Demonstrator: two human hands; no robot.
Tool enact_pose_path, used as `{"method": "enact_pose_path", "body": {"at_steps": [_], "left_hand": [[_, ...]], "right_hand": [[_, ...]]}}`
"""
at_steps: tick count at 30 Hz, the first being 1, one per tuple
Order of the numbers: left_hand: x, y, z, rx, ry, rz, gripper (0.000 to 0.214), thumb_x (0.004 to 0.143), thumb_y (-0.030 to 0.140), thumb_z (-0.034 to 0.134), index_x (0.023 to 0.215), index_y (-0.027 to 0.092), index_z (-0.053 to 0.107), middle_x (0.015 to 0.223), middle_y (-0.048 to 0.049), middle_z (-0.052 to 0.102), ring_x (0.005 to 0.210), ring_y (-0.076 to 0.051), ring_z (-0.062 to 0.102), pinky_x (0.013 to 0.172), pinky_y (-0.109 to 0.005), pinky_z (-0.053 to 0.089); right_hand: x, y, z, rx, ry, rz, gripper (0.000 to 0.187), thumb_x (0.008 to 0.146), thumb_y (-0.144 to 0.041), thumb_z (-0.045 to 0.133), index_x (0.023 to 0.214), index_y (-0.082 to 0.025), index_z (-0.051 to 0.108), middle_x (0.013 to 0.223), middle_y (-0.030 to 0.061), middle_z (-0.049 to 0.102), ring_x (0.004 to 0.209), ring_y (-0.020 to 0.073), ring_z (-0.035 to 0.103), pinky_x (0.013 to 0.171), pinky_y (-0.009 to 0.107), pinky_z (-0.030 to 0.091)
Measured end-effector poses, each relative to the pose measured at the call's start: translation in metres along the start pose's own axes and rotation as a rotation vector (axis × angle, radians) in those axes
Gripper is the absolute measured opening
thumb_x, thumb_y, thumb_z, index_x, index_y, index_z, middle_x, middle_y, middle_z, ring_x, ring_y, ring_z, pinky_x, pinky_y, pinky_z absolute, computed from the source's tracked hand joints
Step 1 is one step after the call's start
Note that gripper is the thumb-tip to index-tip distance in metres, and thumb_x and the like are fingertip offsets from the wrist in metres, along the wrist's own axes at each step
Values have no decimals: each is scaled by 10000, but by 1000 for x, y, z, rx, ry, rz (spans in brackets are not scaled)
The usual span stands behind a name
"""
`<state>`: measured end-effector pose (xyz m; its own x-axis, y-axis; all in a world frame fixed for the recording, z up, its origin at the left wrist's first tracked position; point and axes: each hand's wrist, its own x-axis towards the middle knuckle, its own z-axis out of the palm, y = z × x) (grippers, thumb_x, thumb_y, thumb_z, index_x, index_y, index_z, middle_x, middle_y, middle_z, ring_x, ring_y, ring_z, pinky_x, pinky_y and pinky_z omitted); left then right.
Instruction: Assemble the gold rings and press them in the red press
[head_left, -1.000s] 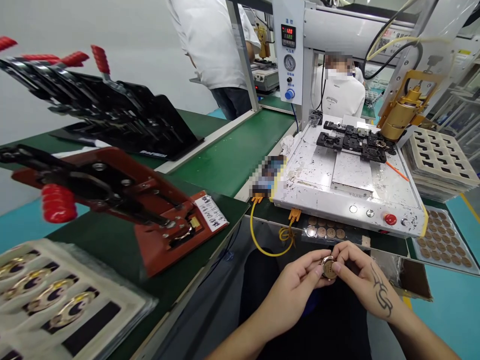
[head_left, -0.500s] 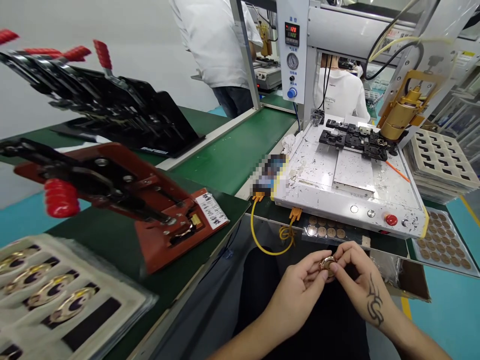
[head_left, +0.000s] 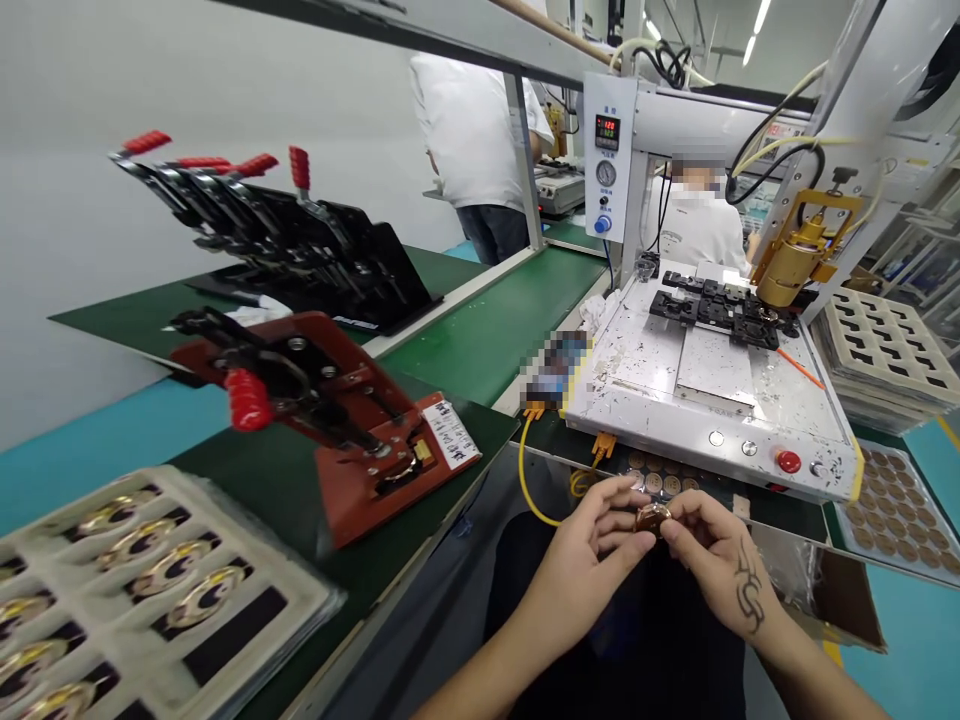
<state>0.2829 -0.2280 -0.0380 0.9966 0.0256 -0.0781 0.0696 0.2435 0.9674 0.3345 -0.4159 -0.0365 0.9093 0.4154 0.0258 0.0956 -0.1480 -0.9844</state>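
Observation:
Both hands meet above my lap around a small, shiny gold watch case (head_left: 652, 516). My left hand (head_left: 592, 550) grips its left side between thumb and fingers. From the right, my right hand (head_left: 705, 545) pinches the edge with thumb and index finger. The fingers hide parts of the case. Just beyond the hands, a strip of round brown discs (head_left: 671, 484) lies under the front edge of the white dispensing machine (head_left: 652, 400). A gold cylinder head (head_left: 791, 265) hangs over the black fixture (head_left: 724, 310) on the machine's bed.
On the left bench stand a reddish-brown toggle-clamp press (head_left: 367, 480) and a tray (head_left: 300, 580) with several gold cases. Black clamps with red handles (head_left: 300, 235) stand behind. At right are stacked trays (head_left: 885, 345) and a sheet of brown discs (head_left: 896, 510). Two people in white work beyond.
My view has shifted left and up, so the bench items appear further right. The watch case has tilted to a flatter angle in my fingers; both hands still hold it.

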Motion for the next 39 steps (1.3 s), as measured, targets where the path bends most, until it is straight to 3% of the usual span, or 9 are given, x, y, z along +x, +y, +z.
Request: {"method": "enact_pose_path", "body": {"at_steps": [4, 11, 15, 21, 24, 26, 30, 35, 39], "left_hand": [[-4, 8, 1, 26, 2, -24, 224, 940, 375, 782, 1012, 177, 707, 860, -34, 731, 775, -174, 711, 734, -278, 596], [-9, 16, -6, 101, 53, 6, 219, 937, 374, 764, 994, 171, 706, 830, -24, 701, 742, -171, 686, 705, -279, 566], [-9, 17, -11, 178, 35, 28, 180, 964, 352, 706, 981, 173, 702, 794, -12, 684, 710, -162, 654, 686, -278, 551], [-18, 34, -20, 407, 53, 127, 92, 981, 270, 663, 997, 188, 703, 852, -20, 719, 751, -169, 683, 720, -278, 565], [-23, 78, -44, 708, 82, 367, 160, 1009, 271, 665, 1152, 218, 712, 1009, -51, 776, 882, -191, 720, 829, -302, 571], [-23, 116, -71, 927, 241, 626, 162, 1034, 277, 645, 1172, 221, 709, 1046, -69, 777, 936, -203, 716, 880, -327, 557], [-16, 171, -135, 1195, 423, 1023, 260, 1073, 311, 551, 878, 204, 685, 826, -62, 719, 799, -200, 651, 789, -346, 523], [-8, 177, -177, 1318, 333, 968, 537, 1026, 414, 577, 541, 242, 423, 524, 33, 428, 543, -164, 414, 635, -333, 404], [0, 209, -176, 1176, 528, 965, 497, 1082, 445, 479, 632, 239, 436, 597, 32, 451, 579, -159, 448, 620, -306, 395]], "right_hand": [[5, 1, 14, 217, -36, 117, 412, 934, -613, 751, 920, -213, 652, 695, -22, 602, 585, 130, 549, 547, 258, 464], [7, 5, 19, 168, -109, 64, 321, 967, -521, 750, 1049, -218, 682, 793, -1, 647, 625, 131, 590, 543, 247, 498], [14, 2, 11, -113, -206, -201, 396, 1001, -340, 719, 1384, -294, 629, 996, 36, 703, 789, 176, 670, 707, 310, 590], [34, -5, 8, -525, -330, -678, 466, 1025, -186, 614, 1474, -292, 558, 1170, 96, 723, 951, 224, 730, 822, 342, 624], [46, -13, 11, -541, -297, -784, 504, 1011, -180, 628, 1491, -284, 517, 1134, 94, 731, 917, 220, 736, 798, 323, 629], [55, -20, 14, -514, -253, -790, 488, 1002, -193, 640, 1467, -288, 528, 1116, 89, 731, 868, 210, 729, 772, 315, 628], [68, -32, 20, -430, -149, -716, 362, 987, -273, 662, 1347, -278, 619, 1004, 63, 729, 758, 201, 697, 680, 309, 613], [77, -38, 32, -310, -67, -643, 351, 984, -373, 674, 1314, -254, 657, 833, 36, 695, 667, 201, 655, 571, 303, 572], [98, -50, 62, -220, -134, -668, 320, 971, -366, 676, 1264, -237, 673, 830, 34, 681, 672, 189, 629, 587, 299, 564]]}}
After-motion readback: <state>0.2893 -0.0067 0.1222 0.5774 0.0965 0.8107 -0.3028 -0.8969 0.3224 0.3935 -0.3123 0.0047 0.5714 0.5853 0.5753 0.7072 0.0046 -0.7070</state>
